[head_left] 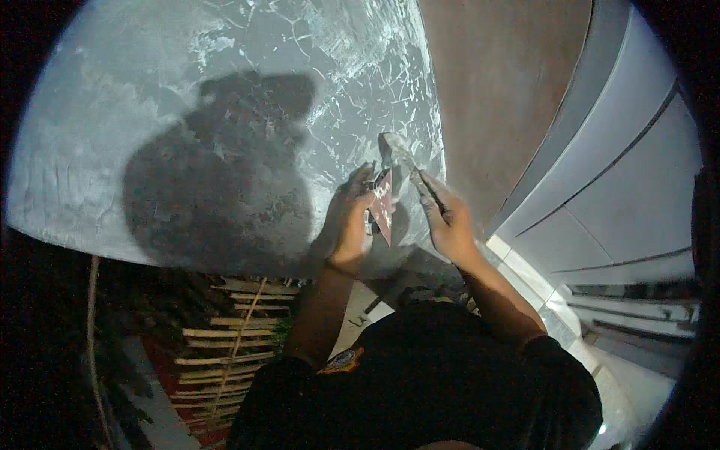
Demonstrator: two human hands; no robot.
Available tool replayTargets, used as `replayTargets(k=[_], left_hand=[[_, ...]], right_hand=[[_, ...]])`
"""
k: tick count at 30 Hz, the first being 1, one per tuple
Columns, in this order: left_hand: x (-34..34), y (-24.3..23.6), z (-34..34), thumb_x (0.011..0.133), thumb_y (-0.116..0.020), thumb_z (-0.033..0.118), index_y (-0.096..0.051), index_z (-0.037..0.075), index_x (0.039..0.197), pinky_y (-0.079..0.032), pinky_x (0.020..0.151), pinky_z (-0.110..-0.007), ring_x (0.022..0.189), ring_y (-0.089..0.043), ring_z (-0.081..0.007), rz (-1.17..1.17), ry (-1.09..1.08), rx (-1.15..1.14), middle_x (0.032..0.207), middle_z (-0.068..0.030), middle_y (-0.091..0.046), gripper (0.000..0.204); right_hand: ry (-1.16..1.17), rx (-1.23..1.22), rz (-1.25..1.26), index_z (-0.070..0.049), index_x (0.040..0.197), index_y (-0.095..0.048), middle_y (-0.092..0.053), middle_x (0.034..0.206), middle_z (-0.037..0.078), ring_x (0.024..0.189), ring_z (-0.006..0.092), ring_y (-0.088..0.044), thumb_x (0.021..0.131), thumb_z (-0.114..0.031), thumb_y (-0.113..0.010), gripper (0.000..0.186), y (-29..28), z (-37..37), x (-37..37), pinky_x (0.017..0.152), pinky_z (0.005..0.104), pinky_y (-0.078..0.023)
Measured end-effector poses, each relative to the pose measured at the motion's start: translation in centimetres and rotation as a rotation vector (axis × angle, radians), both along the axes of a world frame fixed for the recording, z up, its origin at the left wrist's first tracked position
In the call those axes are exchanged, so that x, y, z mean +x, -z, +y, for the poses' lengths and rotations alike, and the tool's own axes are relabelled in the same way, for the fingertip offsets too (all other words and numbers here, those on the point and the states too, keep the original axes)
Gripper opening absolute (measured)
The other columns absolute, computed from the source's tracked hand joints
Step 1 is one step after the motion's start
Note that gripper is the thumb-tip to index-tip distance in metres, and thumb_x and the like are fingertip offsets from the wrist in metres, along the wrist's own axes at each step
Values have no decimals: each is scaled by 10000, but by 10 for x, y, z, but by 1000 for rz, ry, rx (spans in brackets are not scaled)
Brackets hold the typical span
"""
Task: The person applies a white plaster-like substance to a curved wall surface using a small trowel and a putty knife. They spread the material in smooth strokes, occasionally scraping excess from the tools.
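I have a white-streaked grey wall [90, 150] on my remote feed, a broad dark shadow [225, 176] cast across it. In front of the wall's right part, the left hand [352, 221] grips a reddish pointed plate [383, 219], and the right hand [452, 225] holds a pale-smeared scraper [405, 158]. I see a brown panel [502, 97] beyond the wall's right edge and pale slats [229, 333] below its lower edge.

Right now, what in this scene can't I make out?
All in the head view:
Far face of the reddish plate in the left hand: turned away from the camera.
Full handle of the scraper: partly covered by the right hand.
Top of the grey plastered surface: cut off by the upper edge.
Area left of the wooden slats: mostly lost in darkness.
Person's legs: hidden by the dark shirt.
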State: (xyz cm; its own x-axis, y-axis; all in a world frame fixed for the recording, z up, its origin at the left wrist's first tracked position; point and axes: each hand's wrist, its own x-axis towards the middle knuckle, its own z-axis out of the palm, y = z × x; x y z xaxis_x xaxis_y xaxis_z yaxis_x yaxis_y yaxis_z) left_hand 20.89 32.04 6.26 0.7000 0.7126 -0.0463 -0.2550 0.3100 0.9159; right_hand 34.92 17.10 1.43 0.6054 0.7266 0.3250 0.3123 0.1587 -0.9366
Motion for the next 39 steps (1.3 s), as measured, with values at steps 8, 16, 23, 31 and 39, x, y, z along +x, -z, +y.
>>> replayTargets(k=[8,16,23,31,39], left_hand=[[-20,17,34,900,-585,164,-445,-7,1612,-362,1237,-402,1426,-544,-260,18,215,26,1528,-155,-588,746],[-41,13,42,879,-576,176,-541,-11,1538,-423,1171,-414,1343,-588,-259,132,251,54,1465,-131,-623,686],[-32,15,38,920,-586,286,-489,-57,1570,-363,1212,-397,1397,-529,-255,148,261,290,1514,-177,-575,742],[-23,11,26,1034,-621,388,-194,-65,1692,-257,1291,-416,1580,-315,-292,238,324,421,1729,-236,-291,906],[-11,5,34,1078,-541,275,-167,-25,1709,-294,1266,-401,1556,-350,-276,199,292,509,1716,-195,-324,792]], right_hand=[[128,62,214,12,1495,-613,-743,1285,167,1109,157,-679,1067,-55,-638,434,4,35,-52,1000,327,-525],[229,51,124,-20,1437,-681,-786,1110,185,961,165,-712,1025,-59,-684,414,5,41,-76,875,336,-554],[301,54,30,-56,1436,-692,-725,937,189,785,247,-687,980,-72,-703,457,1,46,-82,763,373,-541],[356,106,-26,-35,1395,-701,-701,902,248,799,400,-695,976,-94,-678,424,-3,48,-82,768,465,-555],[380,75,-77,-26,1392,-704,-745,1003,264,868,397,-721,1003,-101,-661,399,-9,53,-77,809,437,-556]])
